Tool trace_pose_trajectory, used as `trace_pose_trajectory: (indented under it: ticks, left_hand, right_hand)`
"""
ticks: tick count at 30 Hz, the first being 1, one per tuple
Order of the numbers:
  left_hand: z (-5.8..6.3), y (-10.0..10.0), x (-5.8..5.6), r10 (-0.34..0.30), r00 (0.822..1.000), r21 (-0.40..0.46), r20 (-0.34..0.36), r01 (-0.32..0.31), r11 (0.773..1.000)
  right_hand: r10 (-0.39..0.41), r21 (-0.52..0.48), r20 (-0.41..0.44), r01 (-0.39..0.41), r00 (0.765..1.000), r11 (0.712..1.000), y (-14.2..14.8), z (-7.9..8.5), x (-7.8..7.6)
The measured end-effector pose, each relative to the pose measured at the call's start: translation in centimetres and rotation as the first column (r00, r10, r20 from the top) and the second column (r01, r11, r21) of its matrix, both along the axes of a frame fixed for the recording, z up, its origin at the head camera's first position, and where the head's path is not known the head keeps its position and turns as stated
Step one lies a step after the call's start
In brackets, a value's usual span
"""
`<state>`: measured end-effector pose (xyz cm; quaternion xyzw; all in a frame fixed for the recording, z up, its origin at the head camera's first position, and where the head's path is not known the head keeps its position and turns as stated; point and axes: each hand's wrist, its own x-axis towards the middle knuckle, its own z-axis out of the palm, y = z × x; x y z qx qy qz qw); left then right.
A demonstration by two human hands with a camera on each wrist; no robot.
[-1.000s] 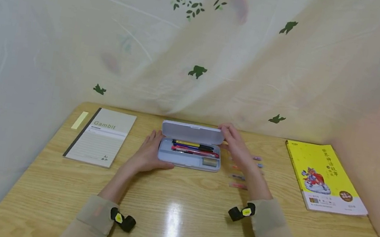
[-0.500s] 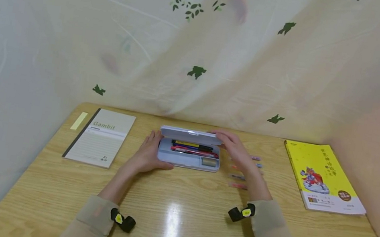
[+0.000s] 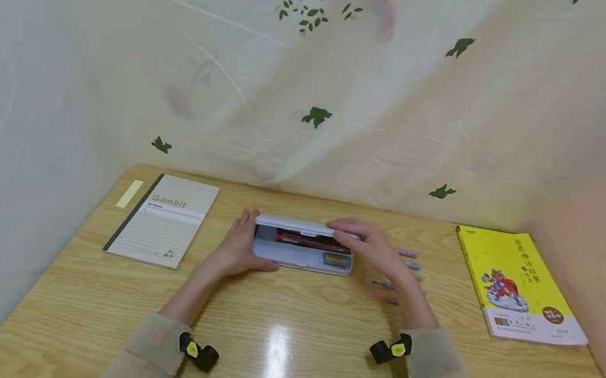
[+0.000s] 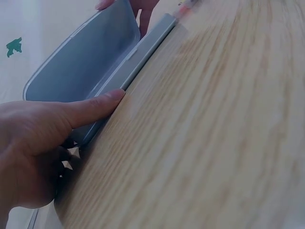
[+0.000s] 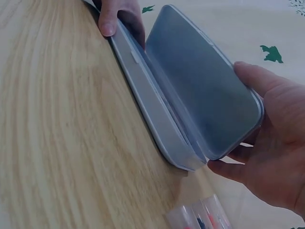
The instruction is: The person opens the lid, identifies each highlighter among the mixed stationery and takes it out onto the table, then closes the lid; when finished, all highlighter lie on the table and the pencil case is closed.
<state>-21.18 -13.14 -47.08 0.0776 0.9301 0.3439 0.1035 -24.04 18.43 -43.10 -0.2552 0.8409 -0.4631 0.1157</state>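
A pale blue-grey pencil case (image 3: 285,254) lies on the table with its lid (image 3: 289,223) half lowered. Inside are a red pen (image 3: 310,241) and darker pens, partly hidden under the lid, and a small tan block (image 3: 335,260) at the front right. My left hand (image 3: 236,251) grips the case's left end, thumb along the front edge and fingers behind. The right hand (image 3: 376,249) holds the lid by its right end; in the right wrist view its thumb lies on the lid's rim (image 5: 259,112) and other fingers are behind.
Several capped pens (image 3: 383,298) lie in a column right of the case, partly under my right forearm. A grey notebook (image 3: 161,221) and a pale yellow strip (image 3: 130,194) are at the left. A yellow book (image 3: 520,277) lies far right. A patterned curtain (image 3: 309,145) hangs behind the table.
The lid has come down toward me from nearly upright, the right hand moving with it. It now covers some of the pens. My left hand has kept its place on the case.
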Motion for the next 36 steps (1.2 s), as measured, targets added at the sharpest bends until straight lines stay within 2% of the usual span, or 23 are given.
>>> trace_pose_trajectory:
  ticks: [12, 21, 29, 36]
  left_hand:
    - [-0.1, -0.1, 0.1, 0.004, 1.0, 0.03, 0.002, -0.004, 1.0]
    - [-0.1, -0.2, 0.1, -0.002, 1.0, 0.052, -0.006, 0.002, 0.999]
    - [-0.2, -0.1, 0.0, -0.029, 0.999, 0.053, -0.029, 0.031, 0.998]
    - [-0.2, -0.2, -0.1, -0.034, 0.999, 0.053, -0.033, 0.035, 0.998]
  right_hand:
    - [0.02, 0.108, -0.02, -0.017, 1.0, 0.994, 0.1, -0.3, 0.6]
    - [0.081, 0.176, -0.081, -0.066, 0.993, 0.982, -0.1, -0.6, 0.6]
    - [0.089, 0.217, -0.158, -0.054, 0.983, 0.975, -0.5, -0.5, 0.8]
    - [0.081, 0.241, -0.152, -0.042, 0.985, 0.97, -0.8, -0.2, 1.2]
